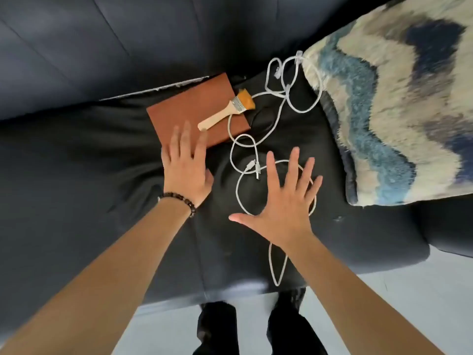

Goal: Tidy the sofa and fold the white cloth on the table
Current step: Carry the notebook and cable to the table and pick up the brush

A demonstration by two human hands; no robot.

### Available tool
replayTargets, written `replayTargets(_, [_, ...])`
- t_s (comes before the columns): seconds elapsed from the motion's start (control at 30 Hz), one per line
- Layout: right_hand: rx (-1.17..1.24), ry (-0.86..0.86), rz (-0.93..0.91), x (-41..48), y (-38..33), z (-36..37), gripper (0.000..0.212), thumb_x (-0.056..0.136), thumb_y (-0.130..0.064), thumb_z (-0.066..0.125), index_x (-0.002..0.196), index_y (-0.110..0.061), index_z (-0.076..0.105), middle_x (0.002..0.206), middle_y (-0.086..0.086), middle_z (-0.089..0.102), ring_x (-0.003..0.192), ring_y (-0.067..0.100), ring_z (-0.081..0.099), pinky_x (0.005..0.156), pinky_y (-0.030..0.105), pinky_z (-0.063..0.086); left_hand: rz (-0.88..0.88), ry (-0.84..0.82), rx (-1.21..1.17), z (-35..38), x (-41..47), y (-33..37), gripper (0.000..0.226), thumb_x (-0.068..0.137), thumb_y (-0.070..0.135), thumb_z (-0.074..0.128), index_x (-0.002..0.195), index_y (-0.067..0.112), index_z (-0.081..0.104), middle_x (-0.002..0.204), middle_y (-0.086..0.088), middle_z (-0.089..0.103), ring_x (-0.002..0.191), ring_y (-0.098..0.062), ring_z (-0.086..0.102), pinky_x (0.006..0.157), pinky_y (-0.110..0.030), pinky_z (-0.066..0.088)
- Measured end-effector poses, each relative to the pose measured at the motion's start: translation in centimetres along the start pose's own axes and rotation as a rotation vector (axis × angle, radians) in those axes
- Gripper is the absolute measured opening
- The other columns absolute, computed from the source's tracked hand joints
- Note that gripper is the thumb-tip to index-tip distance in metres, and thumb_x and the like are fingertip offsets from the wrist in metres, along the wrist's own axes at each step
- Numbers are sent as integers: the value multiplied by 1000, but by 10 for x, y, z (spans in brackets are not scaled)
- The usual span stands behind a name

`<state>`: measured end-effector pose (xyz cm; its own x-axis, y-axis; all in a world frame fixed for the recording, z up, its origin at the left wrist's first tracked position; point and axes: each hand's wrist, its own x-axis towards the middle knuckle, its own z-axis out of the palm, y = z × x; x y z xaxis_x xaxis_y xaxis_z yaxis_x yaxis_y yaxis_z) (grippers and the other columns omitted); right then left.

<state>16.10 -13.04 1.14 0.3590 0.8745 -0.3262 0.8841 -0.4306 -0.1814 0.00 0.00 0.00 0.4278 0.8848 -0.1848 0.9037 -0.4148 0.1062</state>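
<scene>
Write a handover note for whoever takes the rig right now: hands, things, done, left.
Left hand: open, fingers over the near corner of the brown notebook. Right hand: open, spread over loops of the white cable. Both hold nothing.
Paintbrush lies on the notebook; cable sprawls tangled across the sofa seat, one loop over the front edge; patterned cushion at the right end.
Done: nothing cleared yet.
Left: clear the sofa, fold the white cloth; cloth and table out of view.

Shows a pale grey floor (396,298) along the bottom right. Catches two dark trouser legs (217,327) planted on it, side by side. Picks out a dark beaded bracelet (180,197) ringing one wrist.
</scene>
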Motion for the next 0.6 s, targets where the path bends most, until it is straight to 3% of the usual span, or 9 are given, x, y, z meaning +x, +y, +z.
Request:
replayTargets(0.07, [-75, -36, 26, 6, -1, 10, 137, 48, -104, 36, 159, -27, 8, 164, 21, 0, 147, 51, -7, 112, 72, 2, 13, -22, 127, 9, 24, -5, 103, 67, 25, 76, 151, 16, 18, 158, -21, 15, 144, -45, 12, 108, -68, 21])
replayTargets(0.17, [-127, 18, -4, 4, 5, 26, 121, 58, -102, 33, 152, -25, 33, 162, 19, 17, 147, 51, 2, 113, 71, 4, -133, -127, 121, 27, 48, -11, 102, 75, 29, 70, 153, 23, 5, 161, -14, 5, 145, -45, 2, 107, -72, 14])
replayTargets(0.27, [-134, 86, -78, -5, 10, 36, 97, 74, -92, 37, 142, -24, 48, 157, 16, 32, 146, 50, 15, 112, 70, 11, -226, -191, 1, 47, 34, -3, 79, 91, 24, 50, 154, 26, 3, 163, -4, 5, 146, -43, 3, 108, -69, 21])
replayTargets(0.37, [-137, 94, -86, -12, 8, 36, 78, 86, -81, 37, 138, -25, 53, 155, 11, 37, 144, 48, 23, 113, 66, 16, -236, -182, 4, 45, 27, -1, 67, 96, 16, 45, 153, 14, 9, 158, -7, 26, 143, -41, 19, 102, -62, 36])
replayTargets(0.47, [-104, 119, -56, -17, 5, 32, 64, 92, -72, 41, 134, -26, 56, 154, 9, 41, 143, 43, 29, 112, 60, 21, -136, -123, 74, 31, 33, 0, 69, 87, 6, 57, 147, 2, 22, 123, -15, 59, 111, -40, 56, 71, -47, 52])
replayTargets(0.53, [-76, 166, -54, -22, 3, 29, 54, 96, -65, 43, 130, -26, 60, 151, 8, 45, 141, 40, 35, 110, 56, 26, -59, -77, 108, 24, 32, 0, 65, 81, 1, 59, 140, 5, 33, 97, -13, 64, 79, -37, 64, 54, -37, 43])
replayTargets(0.6, [-53, 209, -69, -26, 4, 28, 43, 98, -56, 48, 123, -26, 63, 146, 6, 51, 138, 37, 41, 106, 52, 30, -90, -79, 92, 15, 25, 1, 54, 79, 2, 58, 130, 10, 43, 79, -9, 63, 65, -34, 62, 52, -31, 35])
